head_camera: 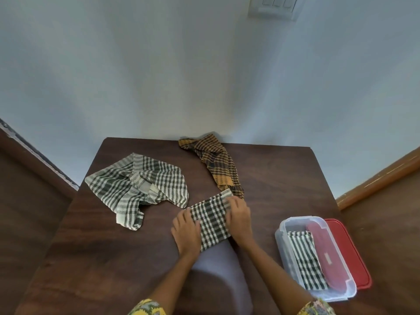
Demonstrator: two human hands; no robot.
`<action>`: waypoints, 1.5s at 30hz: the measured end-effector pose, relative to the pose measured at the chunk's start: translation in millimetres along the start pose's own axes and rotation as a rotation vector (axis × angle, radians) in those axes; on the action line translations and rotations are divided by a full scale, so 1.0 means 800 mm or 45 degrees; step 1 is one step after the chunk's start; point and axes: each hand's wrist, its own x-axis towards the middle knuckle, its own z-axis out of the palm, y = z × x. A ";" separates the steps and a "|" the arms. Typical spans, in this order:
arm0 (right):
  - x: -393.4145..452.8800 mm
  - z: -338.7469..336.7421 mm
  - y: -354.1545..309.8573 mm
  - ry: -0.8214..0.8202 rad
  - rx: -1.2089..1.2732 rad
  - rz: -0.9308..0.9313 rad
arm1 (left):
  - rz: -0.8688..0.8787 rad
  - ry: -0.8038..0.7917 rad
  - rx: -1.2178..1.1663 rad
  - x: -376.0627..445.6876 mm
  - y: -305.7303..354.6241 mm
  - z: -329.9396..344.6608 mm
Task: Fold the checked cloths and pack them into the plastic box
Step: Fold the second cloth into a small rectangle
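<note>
A folded black-and-white checked cloth (210,220) lies as a narrow strip on the dark wooden table (102,246). My left hand (186,233) presses flat on its left edge. My right hand (238,218) lies over its right edge, fingers spread on the fabric. A crumpled black-and-white checked cloth (138,187) sits at the left. An orange-and-black checked cloth (216,164) lies bunched at the back. The clear plastic box (284,251) at the right holds one folded checked cloth (306,262).
A red lid (350,253) lies under and beside the box at the table's right edge. A pale wall rises behind the table. A wooden ledge (381,176) runs at the right. A grey shadow falls on the table's front.
</note>
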 end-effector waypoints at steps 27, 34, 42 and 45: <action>0.035 -0.014 0.014 -0.641 -0.278 -0.193 | 0.153 -0.201 -0.106 0.030 -0.041 -0.048; 0.050 -0.026 0.013 -0.384 -0.187 -0.094 | 0.242 -0.100 -0.367 0.019 -0.042 -0.046; -0.006 -0.027 0.018 -0.793 -0.187 -0.203 | 0.120 -0.268 -0.562 0.019 -0.046 -0.039; -0.010 -0.033 0.030 -0.759 -0.141 -0.122 | 0.029 -0.233 -0.492 0.024 -0.045 -0.037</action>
